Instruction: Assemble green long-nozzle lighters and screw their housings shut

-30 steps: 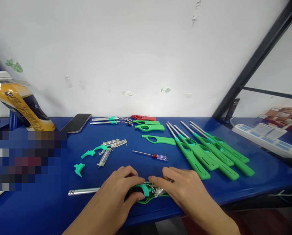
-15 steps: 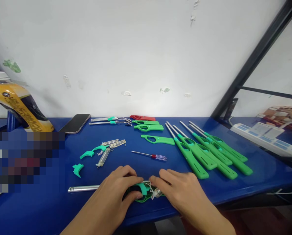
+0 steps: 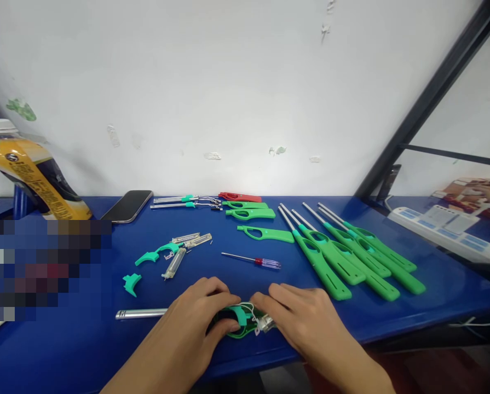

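An opened green gas lighter [image 3: 238, 335] lies near the table's front edge, its metal tube [image 3: 142, 313] pointing left. My left hand [image 3: 201, 312] is closed around its front part, thumb and fingers either side of a teal trigger [image 3: 240, 316]. At the handle end, my right hand [image 3: 298, 314] has its fingers closed on a clear fuel tank [image 3: 266, 323], with a thin white tube looping beside it. The right fingers partly cover the tank and the handle. Behind my hands lies a screwdriver [image 3: 265, 263] with a clear purple and red handle.
Several assembled green lighters [image 3: 339, 262] lie at the right. Green half shells [image 3: 269, 234] and a red one [image 3: 240, 197] lie farther back, near metal tubes [image 3: 173, 206]. Loose teal triggers [image 3: 147, 258] and clear tanks [image 3: 174, 264] are at left, with a phone [image 3: 127, 207] and bottle [image 3: 43, 178] beyond.
The clear fuel tank at my right fingertips has tilted slightly. Both hands otherwise keep their places, and the view has shifted very little.
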A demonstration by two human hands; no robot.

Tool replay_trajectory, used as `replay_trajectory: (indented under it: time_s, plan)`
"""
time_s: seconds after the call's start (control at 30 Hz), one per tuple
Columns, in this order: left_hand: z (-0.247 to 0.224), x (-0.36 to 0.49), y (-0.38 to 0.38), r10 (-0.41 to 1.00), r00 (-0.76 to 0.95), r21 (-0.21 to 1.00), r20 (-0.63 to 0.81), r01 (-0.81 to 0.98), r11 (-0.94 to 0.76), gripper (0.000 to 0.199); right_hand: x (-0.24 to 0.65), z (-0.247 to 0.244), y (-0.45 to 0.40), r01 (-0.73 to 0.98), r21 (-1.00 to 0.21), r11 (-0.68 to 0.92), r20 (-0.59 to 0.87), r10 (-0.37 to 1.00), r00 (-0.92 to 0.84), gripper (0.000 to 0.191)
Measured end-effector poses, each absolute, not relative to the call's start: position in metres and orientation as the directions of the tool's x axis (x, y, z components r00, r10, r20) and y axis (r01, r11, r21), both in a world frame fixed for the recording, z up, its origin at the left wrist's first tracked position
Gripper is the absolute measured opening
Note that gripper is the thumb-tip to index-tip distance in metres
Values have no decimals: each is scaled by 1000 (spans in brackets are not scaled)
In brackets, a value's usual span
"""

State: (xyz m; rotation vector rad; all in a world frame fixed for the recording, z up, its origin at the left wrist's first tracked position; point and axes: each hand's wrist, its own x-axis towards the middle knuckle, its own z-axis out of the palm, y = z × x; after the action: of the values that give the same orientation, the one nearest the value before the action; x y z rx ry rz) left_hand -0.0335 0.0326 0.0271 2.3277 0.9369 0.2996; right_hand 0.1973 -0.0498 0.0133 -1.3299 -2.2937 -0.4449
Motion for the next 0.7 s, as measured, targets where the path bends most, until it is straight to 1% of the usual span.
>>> replay_trajectory:
  time_s: [0.13, 0.23, 0.3, 0.5, 0.6, 0.7]
  plan:
    - [29, -33, 32, 694, 719, 623, -30, 556, -550, 36, 201, 21, -51, 865, -45, 500, 471, 774, -423, 38]
    - [30, -33, 33, 688, 725, 634, -20, 541, -552, 33, 205, 24, -53, 861, -147, 486, 372, 834, -407, 35]
    - [29, -34, 33, 683, 730, 638, -11, 531, -557, 33, 207, 23, -55, 864, -173, 472, 334, 854, -399, 31]
    - [23, -35, 32, 708, 706, 647, 27, 528, -550, 40, 204, 16, -54, 897, -165, 411, 337, 878, -340, 23]
    - [22, -36, 30, 728, 685, 638, 18, 553, -536, 34, 200, 15, -52, 906, -126, 403, 380, 863, -331, 23]
    - [23, -36, 29, 708, 706, 581, 12, 571, -580, 29, 197, 14, -50, 911, -84, 404, 420, 843, -335, 20]
